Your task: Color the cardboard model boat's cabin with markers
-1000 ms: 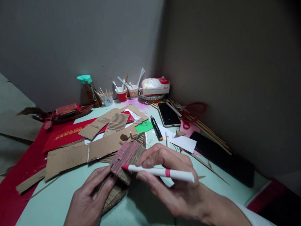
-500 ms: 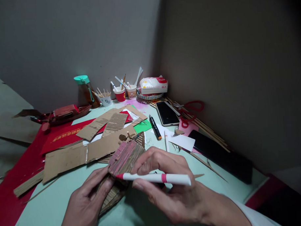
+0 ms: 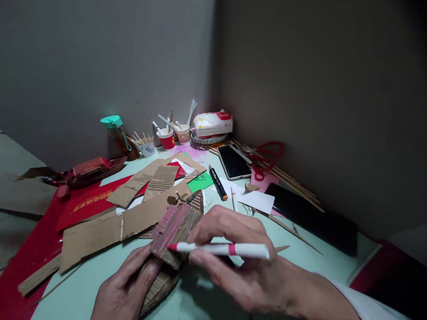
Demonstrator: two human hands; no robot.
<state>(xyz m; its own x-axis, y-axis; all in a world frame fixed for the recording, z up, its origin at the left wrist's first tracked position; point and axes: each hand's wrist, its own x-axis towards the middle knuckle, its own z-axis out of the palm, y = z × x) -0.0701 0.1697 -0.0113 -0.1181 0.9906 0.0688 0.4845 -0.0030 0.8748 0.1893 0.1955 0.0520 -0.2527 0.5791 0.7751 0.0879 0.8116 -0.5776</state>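
My left hand is closed on the near left side of a small cardboard boat model, thumb on top. Its ridged roof is coloured pink on the left part and bare brown on the right. In my right hand a white marker with a red tip and band is pinched between thumb and fingers. The marker lies almost level, its tip at the roof's surface near the lower left. Behind the roof stands the model's pointed, striped end.
Cardboard pieces and a red sheet lie to the left, near a finished-looking red boat. Cups, a bottle and tissues stand at the back. Phone, black marker and red scissors lie right.
The marker tip has shifted slightly right and up across the roof, with my right hand. The roof appears tilted a little differently, and the whole view has moved slightly.
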